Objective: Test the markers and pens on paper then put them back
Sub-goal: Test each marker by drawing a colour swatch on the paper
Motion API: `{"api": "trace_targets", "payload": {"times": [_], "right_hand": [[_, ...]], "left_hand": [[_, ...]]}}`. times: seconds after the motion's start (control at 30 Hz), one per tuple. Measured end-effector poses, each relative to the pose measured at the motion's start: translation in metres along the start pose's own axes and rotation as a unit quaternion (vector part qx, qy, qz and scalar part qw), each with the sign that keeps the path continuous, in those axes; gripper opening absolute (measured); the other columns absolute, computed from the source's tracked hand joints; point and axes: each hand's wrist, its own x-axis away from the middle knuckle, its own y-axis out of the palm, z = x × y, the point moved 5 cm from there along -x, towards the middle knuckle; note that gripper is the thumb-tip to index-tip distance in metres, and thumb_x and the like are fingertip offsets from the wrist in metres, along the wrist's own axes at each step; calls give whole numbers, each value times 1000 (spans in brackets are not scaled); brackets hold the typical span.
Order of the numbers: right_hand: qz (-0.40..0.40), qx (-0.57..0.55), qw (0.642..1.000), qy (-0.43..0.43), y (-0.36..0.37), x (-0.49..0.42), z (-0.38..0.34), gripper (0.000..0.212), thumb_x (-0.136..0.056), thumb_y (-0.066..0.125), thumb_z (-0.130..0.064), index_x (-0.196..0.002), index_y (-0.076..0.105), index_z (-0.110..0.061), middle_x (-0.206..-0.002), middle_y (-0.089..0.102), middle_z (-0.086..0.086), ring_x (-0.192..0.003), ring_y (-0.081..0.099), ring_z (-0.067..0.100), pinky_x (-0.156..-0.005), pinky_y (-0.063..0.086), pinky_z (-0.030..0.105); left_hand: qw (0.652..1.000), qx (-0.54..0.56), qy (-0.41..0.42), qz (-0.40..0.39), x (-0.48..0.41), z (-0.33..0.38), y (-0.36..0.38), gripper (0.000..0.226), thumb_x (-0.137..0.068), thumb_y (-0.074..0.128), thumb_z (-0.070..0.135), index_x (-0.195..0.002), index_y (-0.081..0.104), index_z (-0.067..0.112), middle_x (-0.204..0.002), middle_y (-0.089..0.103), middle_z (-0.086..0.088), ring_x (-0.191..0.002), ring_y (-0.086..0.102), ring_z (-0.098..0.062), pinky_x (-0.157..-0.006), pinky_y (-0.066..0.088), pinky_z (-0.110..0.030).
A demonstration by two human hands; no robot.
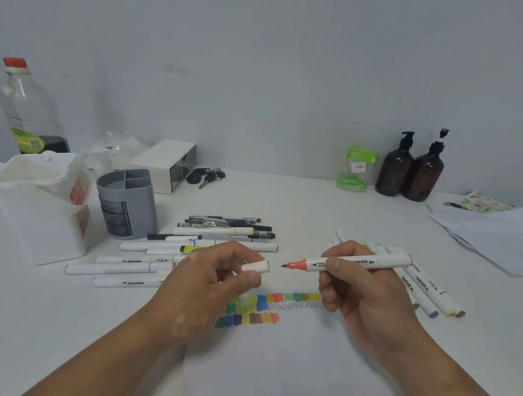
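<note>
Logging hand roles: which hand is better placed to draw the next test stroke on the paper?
Right. The right hand grips the uncapped marker, tip bare, over the paper; the left hand only pinches the cap.

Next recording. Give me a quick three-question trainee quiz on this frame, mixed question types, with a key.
1. True or false: the white marker with the orange tip, held in the right hand, has its cap on.
2. Multiple choice: the left hand pinches A) a key, B) a white marker cap, C) a pencil.
3. Short answer: how many brown pump bottles stand at the back right of the white table?
Key: 1 false; 2 B; 3 two.
</note>
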Motion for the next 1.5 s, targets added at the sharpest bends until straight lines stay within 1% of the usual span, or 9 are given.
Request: {"api": "trace_targets", "payload": {"times": [0.23,0.4,0.6,0.93,1.1,1.23,1.3,1.4,1.5], "right_hand": [[-32,28,999,1,6,3,1,3,-76,72,-15,-78,74,-16,-68,66,14,-52,56,20,-47,46,26],[-69,77,995,3,13,6,5,24,-69,80,-30,-89,77,-17,-76,72,17,-57,59,20,-52,49,25],[-68,77,995,10,13,6,6,27,-69,82,-32,-92,79,-19,-78,74,17,-56,59,20,-53,49,25],[-48,64,996,25,17,11,6,14,-76,79,-19,-90,80,-17,-75,74,15,-56,60,18,-54,50,22],[-55,63,996,24,19,11,7,26,-68,84,-34,-89,79,-19,-75,73,12,-57,61,17,-53,50,22],[-78,69,994,33,12,3,-2,38,-67,86,-39,-97,80,-16,-81,73,12,-61,59,19,-55,50,28],[-80,128,988,40,6,2,-8,35,-68,82,-37,-96,81,-16,-78,72,10,-62,60,19,-57,51,28],[-89,211,972,48,2,5,-11,21,-72,82,-27,-91,82,-20,-72,70,5,-61,61,17,-60,52,27],[-77,379,922,0,2,6,-12,10,-79,83,-25,-87,82,-31,-72,72,-5,-61,59,6,-61,50,25]], "left_hand": [[1000,11,12,-11,1,1,4,15,-90,71,38,-101,72,49,-90,71,-5,-83,62,-27,-68,55,-41],[999,28,28,-24,4,5,7,19,-91,70,31,-96,75,49,-87,70,-7,-83,63,-27,-58,52,-15],[998,29,55,-17,8,12,8,22,-93,67,29,-96,74,49,-75,71,8,-63,55,-3,-53,44,-7],[997,38,65,-18,12,19,9,17,-95,65,26,-91,77,38,-66,69,11,-55,53,0,-49,40,-8],[997,30,63,-20,10,19,10,17,-95,64,28,-91,76,39,-66,68,11,-54,53,1,-49,40,-8],[999,18,29,-2,2,8,5,14,-96,63,34,-99,73,44,-80,66,1,-57,49,-2,-58,50,-26],[999,50,-10,15,0,2,0,15,-96,64,32,-100,73,43,-86,59,-8,-58,48,-2,-60,57,-32],[999,14,-3,30,-1,-2,-4,17,-95,65,32,-99,72,47,-84,59,-3,-58,49,0,-55,49,-18],[999,38,-11,34,-2,-4,-3,17,-95,65,31,-101,71,46,-83,62,1,-59,53,-1,-57,55,-23]]}}
